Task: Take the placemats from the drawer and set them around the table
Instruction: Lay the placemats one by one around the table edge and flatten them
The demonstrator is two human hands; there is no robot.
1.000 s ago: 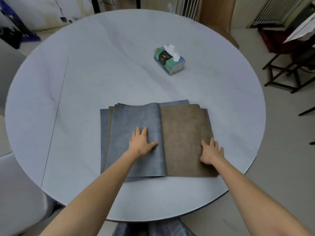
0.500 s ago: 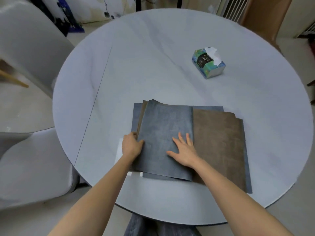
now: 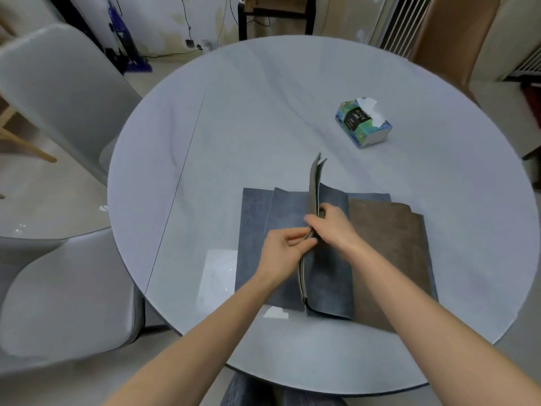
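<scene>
Head view: both hands, left (image 3: 282,253) and right (image 3: 333,227), pinch upright mats (image 3: 314,183) between fingers (image 3: 298,237) over the round worktop (image 3: 263,112); tissue box (image 3: 363,123) beyond, grey chairs (image 3: 64,89) left.

Placemat stack (image 3: 389,247) on bench (image 3: 263,127), 6 o'clock side near edge. Tissue box (image 3: 363,123) at 1 o'clock behind stack, well apart. Chairs (image 3: 64,92) off bench at 9 o'clock.

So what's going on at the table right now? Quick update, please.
Both hands, left and right, pinching lifted placemats on edge. Rest of stack flat on table. Tissue box beyond, not in the way.
</scene>
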